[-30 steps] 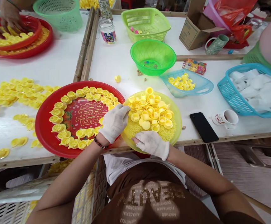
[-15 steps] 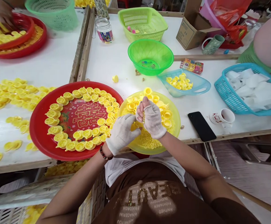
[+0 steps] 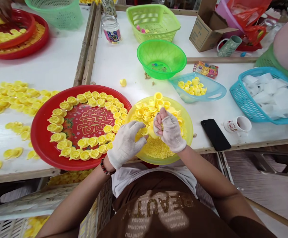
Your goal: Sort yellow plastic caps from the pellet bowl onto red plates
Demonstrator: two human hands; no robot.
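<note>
1. Just left of my white-gloved left hand (image 3: 127,143), the round red plastic tray (image 3: 40,132) bears the character 囍 (image 3: 93,122) in gold outline.
2. Nearer me than that hand, my brown cloth top (image 3: 164,186) reads BEAUTY in glittery capitals, the Y faint; the small pale lines around it are mostly illegible.
3. Beyond my white-gloved right hand (image 3: 170,132), printing on the brown cardboard box (image 3: 202,36) and pale green mug (image 3: 229,46) is too small to read.

Just one head cam, up above the near side of the yellow bowl (image 3: 189,132), pointing forward and down, close but wide, bowl around mid-frame.
</note>
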